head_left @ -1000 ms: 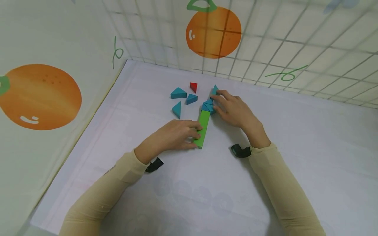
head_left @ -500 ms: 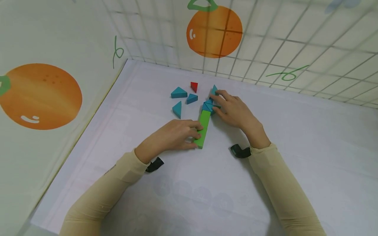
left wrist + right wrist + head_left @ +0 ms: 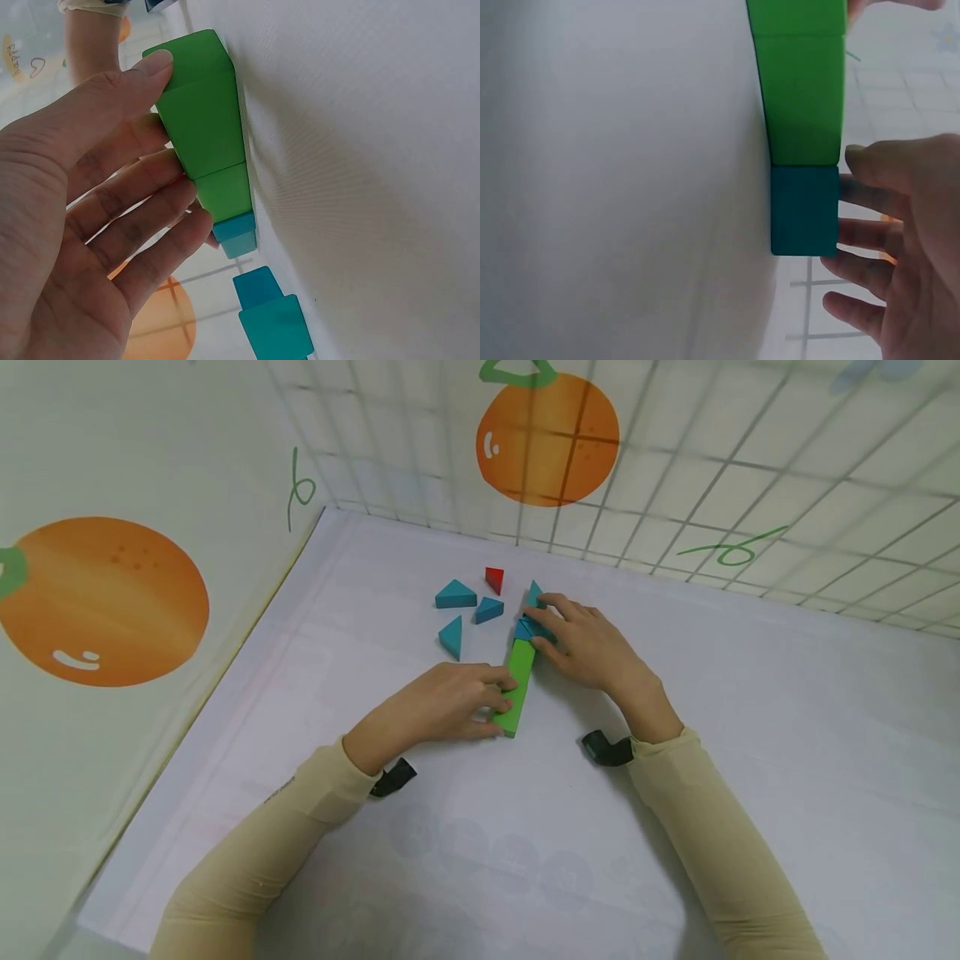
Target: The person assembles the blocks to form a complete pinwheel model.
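Note:
A row of green blocks (image 3: 521,665) lies on the white surface, and a seam between two of them shows in the left wrist view. My left hand (image 3: 448,703) rests against its left side, fingers nearly straight on the green, thumb touching the near end. Blue triangular blocks (image 3: 522,629) adjoin the far end. Over these lies my right hand (image 3: 596,647), lightly bent fingers touching them and covering part of them. A pointed blue block (image 3: 533,589) sticks out beyond its fingertips. In the right wrist view, a blue block (image 3: 804,211) meets the green row beside the thumb.
Three loose blue triangular blocks, one of them nearest the left wall (image 3: 455,595), lie left of the row. A red triangular block (image 3: 494,580) sits behind them. White walls with printed oranges (image 3: 548,440) rise behind and to the left.
My right hand has shifted slightly left and toward me. The far pointed blue block has moved left with it. My left hand stays put on the green row.

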`<state>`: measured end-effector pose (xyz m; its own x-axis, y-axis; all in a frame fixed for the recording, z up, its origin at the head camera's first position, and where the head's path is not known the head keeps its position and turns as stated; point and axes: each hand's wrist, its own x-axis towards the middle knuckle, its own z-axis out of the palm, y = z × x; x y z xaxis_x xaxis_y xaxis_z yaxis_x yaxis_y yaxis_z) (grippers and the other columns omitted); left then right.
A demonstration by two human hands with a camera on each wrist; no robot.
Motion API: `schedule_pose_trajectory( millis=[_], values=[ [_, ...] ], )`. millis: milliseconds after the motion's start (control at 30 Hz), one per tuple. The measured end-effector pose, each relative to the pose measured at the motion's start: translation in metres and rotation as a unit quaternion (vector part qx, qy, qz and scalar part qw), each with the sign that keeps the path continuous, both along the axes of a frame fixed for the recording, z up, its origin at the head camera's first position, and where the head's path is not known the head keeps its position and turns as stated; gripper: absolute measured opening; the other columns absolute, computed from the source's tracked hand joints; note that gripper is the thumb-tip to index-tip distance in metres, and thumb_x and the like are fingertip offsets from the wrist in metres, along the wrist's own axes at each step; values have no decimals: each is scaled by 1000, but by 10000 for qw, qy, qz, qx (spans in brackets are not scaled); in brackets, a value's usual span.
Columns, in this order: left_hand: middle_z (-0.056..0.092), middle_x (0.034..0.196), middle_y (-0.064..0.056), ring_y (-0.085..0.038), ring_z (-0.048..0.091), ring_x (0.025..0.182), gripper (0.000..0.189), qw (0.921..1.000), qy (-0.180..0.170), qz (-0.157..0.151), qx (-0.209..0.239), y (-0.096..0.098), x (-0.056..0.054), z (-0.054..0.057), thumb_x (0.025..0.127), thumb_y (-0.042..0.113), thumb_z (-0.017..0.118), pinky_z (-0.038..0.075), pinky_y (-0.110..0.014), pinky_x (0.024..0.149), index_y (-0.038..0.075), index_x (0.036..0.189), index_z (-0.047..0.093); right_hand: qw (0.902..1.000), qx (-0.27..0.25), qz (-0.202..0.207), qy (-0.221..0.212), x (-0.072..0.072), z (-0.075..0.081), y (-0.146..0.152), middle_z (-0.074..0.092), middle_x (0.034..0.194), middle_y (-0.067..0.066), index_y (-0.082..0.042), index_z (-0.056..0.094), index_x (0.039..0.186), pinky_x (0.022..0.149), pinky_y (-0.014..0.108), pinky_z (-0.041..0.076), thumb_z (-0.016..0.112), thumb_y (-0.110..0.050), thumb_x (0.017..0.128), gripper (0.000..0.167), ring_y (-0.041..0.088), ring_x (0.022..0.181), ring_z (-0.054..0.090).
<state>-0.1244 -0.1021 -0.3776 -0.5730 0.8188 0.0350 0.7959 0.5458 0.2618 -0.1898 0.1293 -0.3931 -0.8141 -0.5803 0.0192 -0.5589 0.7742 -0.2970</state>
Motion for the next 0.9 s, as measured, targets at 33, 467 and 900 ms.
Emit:
schedule_pose_trajectory(
  millis=[33, 467, 900],
  values=[
    [66, 117, 2, -11, 63, 103, 29, 10000, 3, 0, -1, 0, 0, 0, 80, 32, 82, 54, -22, 85, 15, 103, 79, 10000, 4, 18, 11, 0, 0, 0, 41, 148, 15, -13, 46, 146, 111, 56, 35, 54, -30, 101, 50, 37, 133, 46],
    [66, 118, 2, -12, 63, 105, 29, 10000, 14, -2, -15, -1, 0, 0, 80, 32, 81, 55, -23, 86, 15, 103, 79, 9998, -17, 150, 114, 3, 1, -4, 43, 145, 16, -12, 48, 144, 111, 53, 36, 56, -29, 100, 48, 34, 129, 49],
    [67, 118, 2, -12, 64, 105, 28, 10000, 86, -37, 12, 0, 0, 1, 81, 31, 81, 54, -23, 87, 15, 103, 79, 9990, -156, 271, 316, 4, 0, -6, 47, 141, 18, -10, 52, 140, 108, 53, 40, 57, -29, 99, 46, 37, 124, 52]
  ],
)
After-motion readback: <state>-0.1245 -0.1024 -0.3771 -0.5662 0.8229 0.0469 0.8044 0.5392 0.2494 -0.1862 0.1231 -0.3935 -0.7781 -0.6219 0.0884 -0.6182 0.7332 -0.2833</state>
